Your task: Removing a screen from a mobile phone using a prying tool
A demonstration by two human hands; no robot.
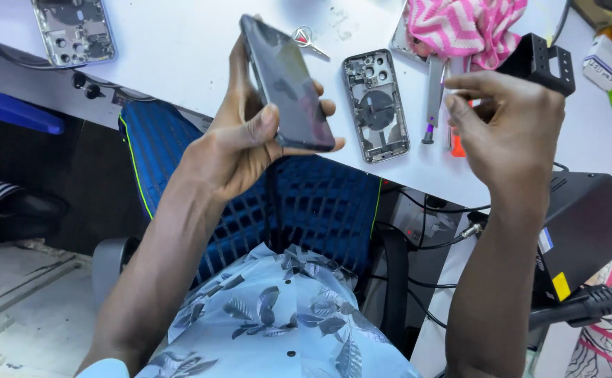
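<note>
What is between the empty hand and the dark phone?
Nothing visible. The left hand holds the dark phone above the table edge; the right hand is raised beside it, with only open air between them.

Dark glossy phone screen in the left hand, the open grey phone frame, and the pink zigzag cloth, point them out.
dark glossy phone screen (293, 87), head view, glass middle
open grey phone frame (376, 106), head view, inner centre
pink zigzag cloth (463, 24), head view, fabric middle

Dark phone screen (290, 80) tilted, held in left hand (250, 136). Small boxes (610, 56) far right. Yellow and blue labels (553, 262) on black unit (586, 224).
</note>
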